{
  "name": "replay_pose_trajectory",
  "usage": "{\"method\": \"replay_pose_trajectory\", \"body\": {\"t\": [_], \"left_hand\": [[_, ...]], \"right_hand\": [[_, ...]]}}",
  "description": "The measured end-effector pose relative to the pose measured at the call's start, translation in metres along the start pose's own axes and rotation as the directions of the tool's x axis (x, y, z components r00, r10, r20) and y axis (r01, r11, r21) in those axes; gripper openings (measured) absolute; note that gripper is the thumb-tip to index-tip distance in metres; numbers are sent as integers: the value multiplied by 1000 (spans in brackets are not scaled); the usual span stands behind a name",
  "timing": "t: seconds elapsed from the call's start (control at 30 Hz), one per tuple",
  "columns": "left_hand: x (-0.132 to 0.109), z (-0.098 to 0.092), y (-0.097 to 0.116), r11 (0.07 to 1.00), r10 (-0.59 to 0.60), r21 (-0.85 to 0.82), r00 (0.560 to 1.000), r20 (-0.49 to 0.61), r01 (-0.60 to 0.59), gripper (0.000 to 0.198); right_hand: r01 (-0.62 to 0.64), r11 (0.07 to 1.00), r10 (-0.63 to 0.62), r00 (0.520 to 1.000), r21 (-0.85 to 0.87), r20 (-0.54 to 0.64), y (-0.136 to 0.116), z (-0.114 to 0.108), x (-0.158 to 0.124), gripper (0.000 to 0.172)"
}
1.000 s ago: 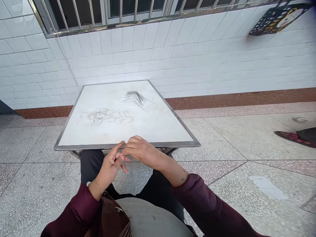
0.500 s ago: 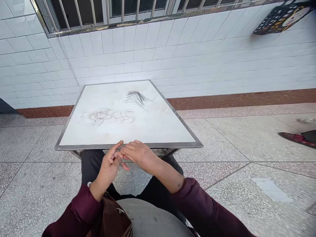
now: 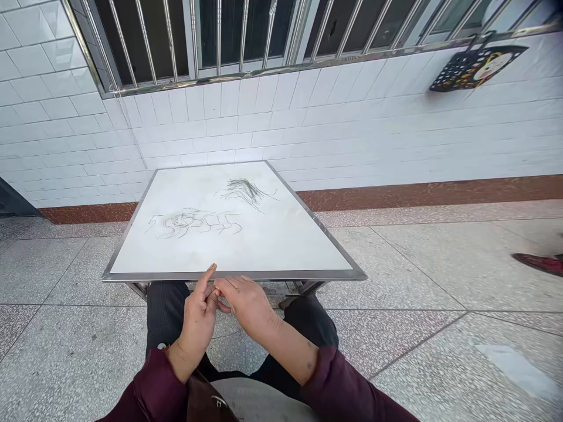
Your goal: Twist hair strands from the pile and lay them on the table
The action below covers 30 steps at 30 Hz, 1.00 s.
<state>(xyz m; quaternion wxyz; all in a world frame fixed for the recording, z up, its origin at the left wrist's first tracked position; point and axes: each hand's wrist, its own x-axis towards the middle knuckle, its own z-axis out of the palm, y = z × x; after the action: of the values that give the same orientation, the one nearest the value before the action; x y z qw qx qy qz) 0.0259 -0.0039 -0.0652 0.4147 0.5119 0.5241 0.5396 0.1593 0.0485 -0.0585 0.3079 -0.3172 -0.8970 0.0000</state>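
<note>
Over my lap, just in front of the table's near edge, my two hands meet at the fingertips. My left hand [image 3: 197, 316] pinches with thumb and fingers, its index finger pointing up. My right hand [image 3: 250, 308] comes in from the right, palm down, with its fingertips closed against the left ones. Whatever lies between them is too fine or hidden to make out. On the white tabletop [image 3: 290, 246] beyond lie a denser bundle of thin dark strands [image 3: 248, 190] and a looser spread of curved strands [image 3: 193, 221] to the left.
A metal rim [image 3: 237, 275] frames the table, which stands by a white tiled wall [image 3: 352, 135]. Window bars [image 3: 219, 38] run above, with a patterned bag [image 3: 472, 67] hanging at the right. A person's dark red shoe [image 3: 539, 264] shows on the speckled floor [image 3: 396, 264].
The whole view has tilted up a little, so table and hands sit lower in the picture. My hands stay together at the fingertips; the strands on the table lie unchanged.
</note>
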Motion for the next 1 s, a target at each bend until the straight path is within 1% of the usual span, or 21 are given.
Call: {"method": "replay_pose_trajectory", "body": {"t": [0.07, 0.17, 0.27, 0.37, 0.43, 0.5, 0.53, 0.6, 0.63, 0.7, 0.73, 0.8, 0.9, 0.93, 1.0], "left_hand": [[-1, 0, 1, 1000, -3, 23, 1000, -1, 3, 59], [-2, 0, 2, 999, 36, 28, 999, 17, -37, 61], [-4, 0, 3, 994, 76, 72, 997, 28, -78, 57], [-6, 1, 2, 993, 76, 94, 997, 19, -77, 54], [-5, 2, 1, 998, 47, 45, 999, 11, -47, 55], [-4, 2, 2, 999, 0, -49, 1000, 5, 0, 57], [-3, 1, 4, 995, -25, -100, 1000, -2, 25, 59], [-2, -3, 9, 982, -65, -179, 997, -31, 59, 64], [-1, -5, 11, 976, -80, -207, 995, -51, 68, 67], [1, -11, 16, 965, -101, -251, 991, -85, 77, 70], [2, -14, 17, 961, -105, -265, 990, -94, 77, 70], [4, -17, 18, 955, -101, -288, 990, -101, 68, 70], [5, -19, 18, 950, -90, -308, 991, -100, 55, 68], [5, -18, 18, 946, -89, -319, 991, -103, 52, 67], [6, -17, 19, 936, -93, -349, 989, -115, 48, 67]], "right_hand": [[-7, 1000, 7, 999, 24, -32, 0, -1, -1, 17], [-25, 998, 30, 997, 64, -76, 0, -5, -2, 16], [-39, 995, 49, 992, 92, -116, -2, -5, -3, 15], [-46, 991, 61, 990, 123, -125, -4, -3, -5, 17], [-50, 986, 69, 991, 162, -112, -4, -2, -5, 19], [-69, 966, 97, 990, 249, -102, -1, -2, -4, 18], [-95, 947, 132, 986, 308, -101, 0, -3, -4, 17], [-192, 876, 262, 960, 443, -100, 3, -6, -6, 22], [-256, 822, 340, 937, 508, -78, 5, -7, -7, 24], [-376, 703, 452, 892, 604, 30, 7, -8, -11, 27], [-418, 654, 466, 879, 630, 100, 7, -8, -13, 28], [-458, 595, 445, 872, 660, 204, 7, -7, -16, 29], [-469, 533, 454, 861, 705, 229, 4, -3, -18, 39], [-479, 511, 456, 855, 714, 248, 4, -3, -18, 39], [-502, 477, 420, 851, 722, 314, 2, -3, -18, 32]]}}
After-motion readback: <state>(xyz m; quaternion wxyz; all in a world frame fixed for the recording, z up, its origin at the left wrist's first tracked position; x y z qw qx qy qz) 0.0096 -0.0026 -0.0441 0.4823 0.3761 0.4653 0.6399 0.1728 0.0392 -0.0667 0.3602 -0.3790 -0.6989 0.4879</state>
